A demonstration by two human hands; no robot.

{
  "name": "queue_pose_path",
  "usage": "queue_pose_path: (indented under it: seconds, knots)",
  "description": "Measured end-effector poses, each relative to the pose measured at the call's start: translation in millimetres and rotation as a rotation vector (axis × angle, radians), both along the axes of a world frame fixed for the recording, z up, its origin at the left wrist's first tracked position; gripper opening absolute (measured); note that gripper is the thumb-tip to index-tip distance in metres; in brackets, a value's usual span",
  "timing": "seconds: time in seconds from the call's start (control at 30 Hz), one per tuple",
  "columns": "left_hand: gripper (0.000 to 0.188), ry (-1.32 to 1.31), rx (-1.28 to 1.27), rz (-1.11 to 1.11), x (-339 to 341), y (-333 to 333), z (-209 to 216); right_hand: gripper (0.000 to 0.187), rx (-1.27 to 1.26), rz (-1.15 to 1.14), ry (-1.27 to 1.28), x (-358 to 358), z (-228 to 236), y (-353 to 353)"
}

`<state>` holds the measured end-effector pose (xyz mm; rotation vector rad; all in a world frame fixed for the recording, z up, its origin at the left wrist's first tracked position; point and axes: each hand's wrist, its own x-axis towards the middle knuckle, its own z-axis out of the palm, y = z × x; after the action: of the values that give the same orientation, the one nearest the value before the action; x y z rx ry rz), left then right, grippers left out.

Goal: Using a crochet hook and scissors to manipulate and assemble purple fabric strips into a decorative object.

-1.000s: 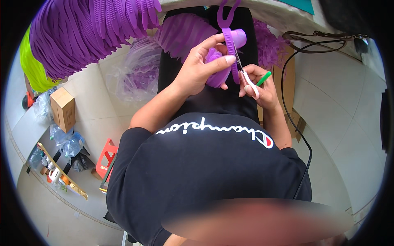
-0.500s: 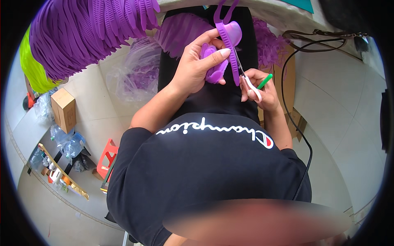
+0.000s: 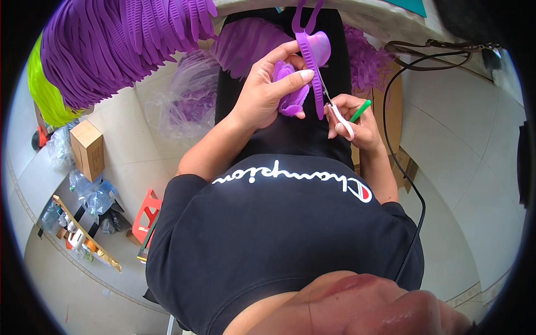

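Observation:
My left hand (image 3: 262,89) is closed around a clump of soft purple pieces (image 3: 287,103). Its thumb and index finger also pinch a ribbed purple rubbery strap (image 3: 312,70), which forks at its far end. A rounded, glossy purple part (image 3: 321,49) bulges beside the strap. In my right hand (image 3: 362,125) are scissors (image 3: 339,120) with pale pink-white handles, their blades alongside the strap's right edge. Whether the blades touch it, I cannot tell. A green stick-like tool (image 3: 361,110) pokes out between the same hand's fingers.
Many purple ribbed straps (image 3: 117,50) hang at the upper left, beside lime-green ones (image 3: 44,89). A clear plastic bag (image 3: 173,109) with purple pieces lies near my legs. More purple strips (image 3: 365,61) lie right of them. A cardboard box (image 3: 87,148) stands left; a black cable (image 3: 399,162) runs down the right.
The strap's near end and the scissors have shifted slightly, the strap tilting a little more upright. Both hands keep their hold.

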<state>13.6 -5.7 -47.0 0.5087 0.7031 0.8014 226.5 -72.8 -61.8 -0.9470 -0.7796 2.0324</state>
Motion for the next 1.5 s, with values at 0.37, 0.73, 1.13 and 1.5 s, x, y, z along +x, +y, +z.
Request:
queue_pose_path:
  seconds: [0.37,0.73,1.13,1.5]
  knots:
    - [0.044,0.003,-0.008,-0.009,-1.2,1.6,-0.3,0.04,-0.013,0.027,-0.051,4.5,-4.0,-2.8]
    - [0.043,-0.01,-0.004,-0.043,-3.4,2.9,-1.0,0.045,-0.025,0.032,-0.082,3.3,-3.2,-0.5]
    - [0.044,-0.033,0.009,-0.081,-3.6,4.1,1.0,0.046,-0.033,0.023,-0.026,3.7,-4.1,1.1]
    - [0.045,-0.087,-0.006,-0.107,-5.3,3.8,-1.6,0.034,-0.016,0.033,0.039,1.8,-2.8,6.7]
